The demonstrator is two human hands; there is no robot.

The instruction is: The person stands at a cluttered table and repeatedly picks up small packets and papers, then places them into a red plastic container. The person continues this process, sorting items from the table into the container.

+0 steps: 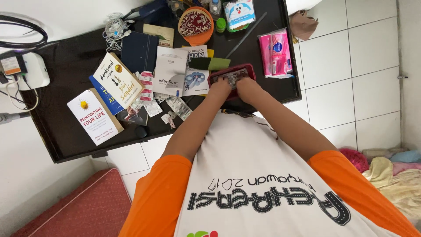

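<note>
Left hand (219, 87) and right hand (247, 86) both grip dark red rectangular tray (231, 75) of silvery blister strips; tray rests on black counter (70, 70); white paperback books (117, 80) lie well left.

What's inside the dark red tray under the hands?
The dark red tray holds silvery blister strips. The left hand and right hand cover its near part; contents there stay hidden.
</note>
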